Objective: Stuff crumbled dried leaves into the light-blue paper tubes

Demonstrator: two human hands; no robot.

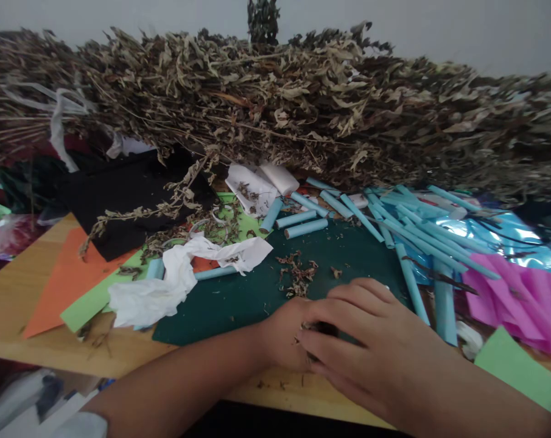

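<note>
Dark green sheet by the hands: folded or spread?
Spread, where visible: the dark green sheet lies flat, with leaf bits on its surface. Cannot tell behind the left hand and right hand.

Single head view — faces forward, down — close above left hand [287, 333], right hand [375, 325].

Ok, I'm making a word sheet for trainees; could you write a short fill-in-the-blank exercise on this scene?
1. The right hand touches the ____ hand.
2. Leaf bits lie on a dark ____ sheet.
3. The thin tubes are light ____.
4. The pink paper lies near the picture's ____ edge.
Missing words: left; green; blue; right.
</note>
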